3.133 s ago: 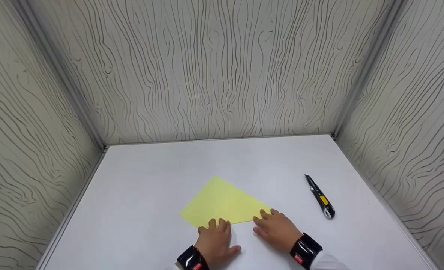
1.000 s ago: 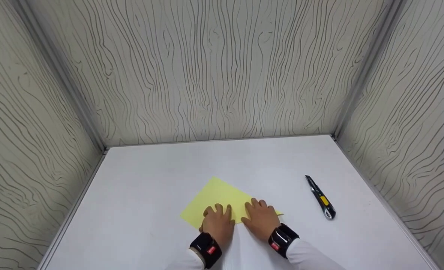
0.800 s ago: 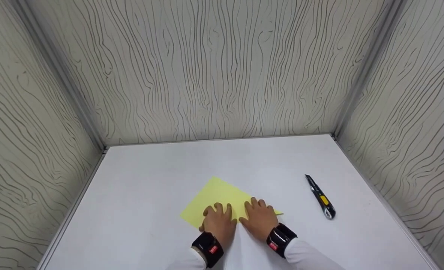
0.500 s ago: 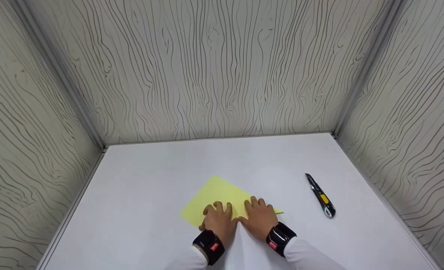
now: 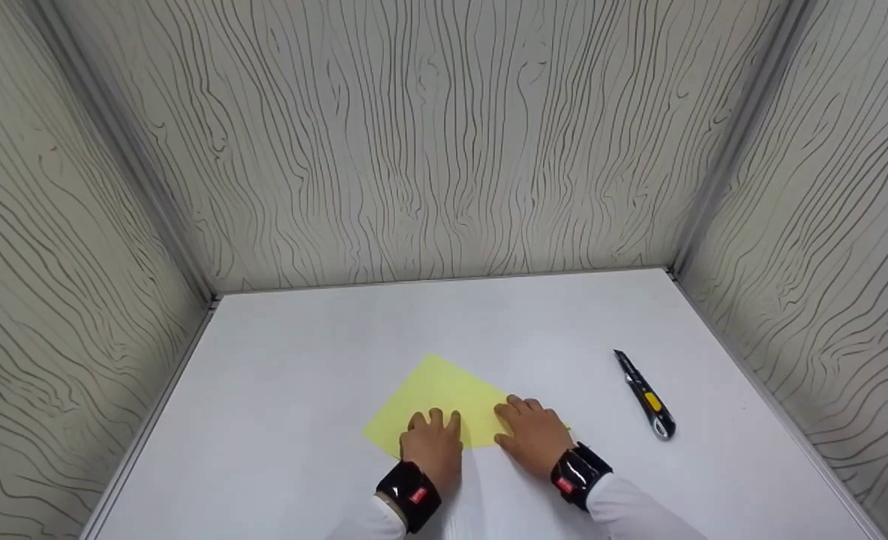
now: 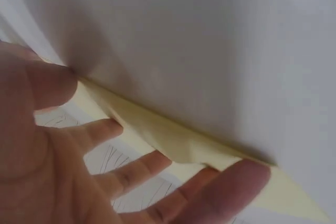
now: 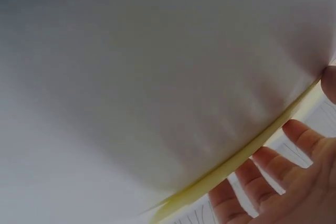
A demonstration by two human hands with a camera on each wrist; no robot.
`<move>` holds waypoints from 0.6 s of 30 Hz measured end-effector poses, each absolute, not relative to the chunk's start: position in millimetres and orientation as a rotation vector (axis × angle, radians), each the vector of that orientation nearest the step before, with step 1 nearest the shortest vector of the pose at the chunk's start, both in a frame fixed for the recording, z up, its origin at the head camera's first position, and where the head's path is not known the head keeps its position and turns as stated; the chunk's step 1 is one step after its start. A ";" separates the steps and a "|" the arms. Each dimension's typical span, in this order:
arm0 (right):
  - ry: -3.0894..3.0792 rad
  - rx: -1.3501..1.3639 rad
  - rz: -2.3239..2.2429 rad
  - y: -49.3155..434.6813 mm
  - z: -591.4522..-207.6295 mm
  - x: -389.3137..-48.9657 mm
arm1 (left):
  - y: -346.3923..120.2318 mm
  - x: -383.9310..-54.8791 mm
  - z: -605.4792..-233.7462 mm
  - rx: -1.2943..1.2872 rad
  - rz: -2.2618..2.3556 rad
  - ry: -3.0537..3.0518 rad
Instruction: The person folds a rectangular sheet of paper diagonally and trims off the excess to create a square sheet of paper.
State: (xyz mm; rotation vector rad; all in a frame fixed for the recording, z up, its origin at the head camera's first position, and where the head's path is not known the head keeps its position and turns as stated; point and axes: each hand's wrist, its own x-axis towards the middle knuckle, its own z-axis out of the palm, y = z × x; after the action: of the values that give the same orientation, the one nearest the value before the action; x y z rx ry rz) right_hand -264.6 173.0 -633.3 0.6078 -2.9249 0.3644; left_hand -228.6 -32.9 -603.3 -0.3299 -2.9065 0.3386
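A folded sheet of yellow paper (image 5: 429, 390) lies on the white table, its folded edge facing the person. My left hand (image 5: 433, 448) rests on the near left part of it, fingers spread. On the near right part lies my right hand (image 5: 535, 436), covering most of the right corner. In the left wrist view the fingertips and thumb of the left hand (image 6: 110, 166) touch the paper (image 6: 152, 127) along its fold, and the layers gape slightly. The right wrist view has the right hand's fingers (image 7: 273, 166) stretched out to the creased edge of the paper (image 7: 226, 169).
A black utility knife (image 5: 646, 397) with a yellow slider lies on the right of the table (image 5: 301, 345), its tip pointing away. Wood-grain patterned panels (image 5: 444, 150) enclose the table at the back and both sides.
From the near edge, both hands have come forward onto the paper, with thumbs meeting at the fold's middle. Since then they have moved apart, the right hand sliding right. The knife stays put.
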 end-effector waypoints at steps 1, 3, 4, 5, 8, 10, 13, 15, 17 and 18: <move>-2.930 0.625 0.368 175.5 -633.7 -265.5 | -35.8 -227.9 -601.9 -0.315 0.273 -2.910; -2.940 0.661 0.369 179.8 -633.0 -266.9 | -43.0 -227.3 -600.2 -0.337 0.188 -2.913; -2.945 0.678 0.372 181.7 -632.8 -267.4 | -46.8 -227.1 -599.4 -0.363 0.161 -2.918; -2.948 0.691 0.372 183.4 -632.4 -267.5 | -50.8 -227.4 -600.3 -0.392 0.134 -2.914; -2.940 0.732 0.376 188.9 -630.2 -267.5 | -63.4 -228.3 -603.2 -0.468 0.037 -2.901; -2.939 0.752 0.393 192.9 -628.6 -267.0 | -71.5 -228.9 -605.8 -0.512 -0.027 -2.903; -2.936 0.765 0.419 200.0 -625.8 -266.3 | -82.9 -229.6 -607.5 -0.567 -0.119 -2.922; -2.943 0.756 0.437 204.7 -622.4 -265.5 | -89.2 -229.7 -606.6 -0.593 -0.171 -2.946; -2.949 0.746 0.447 209.0 -620.0 -265.1 | -94.3 -230.1 -605.9 -0.613 -0.205 -2.965; -2.954 0.740 0.452 210.9 -618.8 -264.8 | -96.3 -230.1 -604.8 -0.619 -0.215 -2.973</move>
State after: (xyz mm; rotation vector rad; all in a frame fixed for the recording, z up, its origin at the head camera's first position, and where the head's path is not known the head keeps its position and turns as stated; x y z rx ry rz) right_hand -264.8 210.9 -618.8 0.7398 -2.9540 0.4518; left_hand -230.1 -96.3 -604.8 -0.6193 -2.9734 -0.2148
